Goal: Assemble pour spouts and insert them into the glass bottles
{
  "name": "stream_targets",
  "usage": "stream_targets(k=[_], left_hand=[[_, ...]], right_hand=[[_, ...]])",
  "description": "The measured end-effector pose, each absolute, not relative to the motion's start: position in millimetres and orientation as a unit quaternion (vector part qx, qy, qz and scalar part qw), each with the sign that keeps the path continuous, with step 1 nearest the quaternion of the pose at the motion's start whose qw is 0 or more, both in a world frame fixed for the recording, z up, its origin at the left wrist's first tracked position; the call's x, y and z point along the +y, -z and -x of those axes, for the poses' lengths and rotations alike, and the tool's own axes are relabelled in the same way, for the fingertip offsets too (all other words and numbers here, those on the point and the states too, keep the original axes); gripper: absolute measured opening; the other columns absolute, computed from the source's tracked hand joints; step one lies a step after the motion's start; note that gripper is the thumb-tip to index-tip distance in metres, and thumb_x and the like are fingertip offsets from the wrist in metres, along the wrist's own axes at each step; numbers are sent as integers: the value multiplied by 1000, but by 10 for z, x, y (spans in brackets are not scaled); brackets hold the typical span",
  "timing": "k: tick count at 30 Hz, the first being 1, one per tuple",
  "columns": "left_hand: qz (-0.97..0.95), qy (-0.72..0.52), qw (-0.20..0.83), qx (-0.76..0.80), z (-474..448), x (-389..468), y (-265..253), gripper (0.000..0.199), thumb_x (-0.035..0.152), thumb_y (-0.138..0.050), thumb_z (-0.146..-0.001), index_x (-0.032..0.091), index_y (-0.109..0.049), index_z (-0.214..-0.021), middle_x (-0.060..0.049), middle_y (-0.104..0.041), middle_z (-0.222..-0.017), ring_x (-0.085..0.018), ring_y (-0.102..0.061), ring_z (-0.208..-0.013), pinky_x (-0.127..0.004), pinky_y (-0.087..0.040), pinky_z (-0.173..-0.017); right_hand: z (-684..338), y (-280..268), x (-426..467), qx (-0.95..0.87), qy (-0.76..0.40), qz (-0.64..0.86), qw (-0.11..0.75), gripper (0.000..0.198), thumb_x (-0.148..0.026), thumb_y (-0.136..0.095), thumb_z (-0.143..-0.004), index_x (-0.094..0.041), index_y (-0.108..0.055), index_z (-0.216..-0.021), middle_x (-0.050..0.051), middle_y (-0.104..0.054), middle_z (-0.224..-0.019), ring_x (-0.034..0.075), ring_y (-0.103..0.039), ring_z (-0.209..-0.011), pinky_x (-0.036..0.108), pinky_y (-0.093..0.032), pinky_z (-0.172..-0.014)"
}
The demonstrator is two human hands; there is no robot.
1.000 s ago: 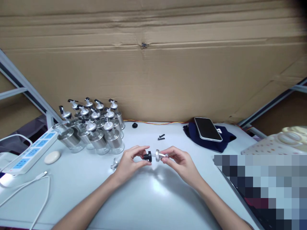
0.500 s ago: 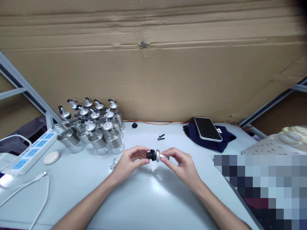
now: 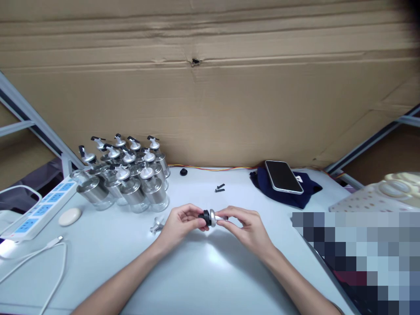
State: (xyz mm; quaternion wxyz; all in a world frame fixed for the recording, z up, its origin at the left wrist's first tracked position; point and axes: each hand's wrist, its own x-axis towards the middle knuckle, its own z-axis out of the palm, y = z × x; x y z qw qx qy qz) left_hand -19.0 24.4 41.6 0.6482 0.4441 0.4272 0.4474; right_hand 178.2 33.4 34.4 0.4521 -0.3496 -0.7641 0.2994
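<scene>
Between my two hands a pour spout (image 3: 212, 218) lies sideways, with a black ribbed stopper on its left and a silver collar and nozzle on its right. The fingers and thumb of my left hand (image 3: 183, 224) are closed on the black stopper. My right hand (image 3: 245, 225) pinches the nozzle end, where a bit of black shows at the tip. Just left of my left hand a loose silver spout part (image 3: 157, 225) rests on the table, partly covered by the hand. Two small black flaps (image 3: 220, 188) lie beyond the spout.
Several glass bottles with steel sleeves (image 3: 155, 192), most topped with spouts, stand at the back left. A black stopper (image 3: 183, 172) sits near the cardboard wall. A phone (image 3: 284, 177) lies on dark blue cloth (image 3: 306, 192). At left are a power strip (image 3: 42, 210), a white cable (image 3: 62, 271) and a white oval object (image 3: 70, 216).
The spout has moved slightly left and down with both hands. My left fingers now cover more of the black stopper. More of the loose silver part shows.
</scene>
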Motion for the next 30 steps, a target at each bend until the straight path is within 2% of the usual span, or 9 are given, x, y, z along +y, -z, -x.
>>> stream_targets(k=[9,13,15,18,22,25,27,30], left_hand=[[-460,-442,648,415,104,201,-315,41,46,-81,-58,13,-58,-66,-1,-66,-55,-12,-62,-49,-25,-51,-55],[-482,-428,652,400,114,226,-287,50,57,-78,-58,14,-52,-65,-2,-65,-55,-13,-61,-47,-24,-48,-49],[-496,-421,653,388,160,256,-306,53,64,-70,-62,14,-54,-66,-3,-64,-56,-13,-60,-47,-24,-47,-47],[-507,-422,650,378,246,290,-340,44,56,-69,-71,14,-60,-78,-2,-64,-69,-14,-62,-58,-24,-48,-51],[-527,-385,674,346,292,284,-330,38,40,-72,-75,18,-63,-105,-5,-67,-93,-15,-65,-74,-28,-51,-70],[-514,-378,687,348,262,270,-309,33,38,-72,-75,16,-67,-99,-6,-69,-93,-16,-65,-74,-29,-50,-75],[-492,-394,682,372,233,266,-306,32,38,-75,-71,15,-68,-93,-5,-70,-88,-16,-65,-72,-29,-50,-74],[-476,-414,660,409,202,265,-309,33,41,-74,-69,14,-69,-87,-4,-69,-82,-16,-63,-70,-30,-50,-71]], right_hand=[[-1718,-300,299,-749,-346,342,449,8,-23,-65,-82,-19,-72,-83,6,-75,-79,18,-68,-70,26,-50,-68],[-1734,-300,366,-686,-486,372,392,15,-33,-65,-81,-19,-71,-83,4,-71,-76,17,-63,-69,28,-48,-67],[-1743,-297,401,-635,-558,372,383,23,-41,-66,-79,-18,-68,-83,2,-66,-70,16,-58,-65,28,-46,-66],[-1744,-282,431,-598,-611,354,378,29,-49,-65,-78,-19,-65,-82,0,-58,-70,15,-53,-67,28,-44,-68],[-1718,-258,428,-631,-592,343,367,34,-53,-60,-81,-19,-67,-80,3,-54,-83,17,-54,-80,31,-42,-79],[-1696,-245,414,-644,-533,392,383,36,-53,-61,-79,-20,-68,-89,3,-54,-85,18,-54,-83,29,-44,-75],[-1684,-246,401,-640,-517,421,382,37,-52,-59,-81,-19,-67,-97,1,-53,-74,15,-52,-70,27,-44,-65],[-1668,-266,376,-644,-538,415,352,37,-48,-55,-83,-15,-66,-97,-1,-55,-61,12,-50,-55,25,-43,-55]])
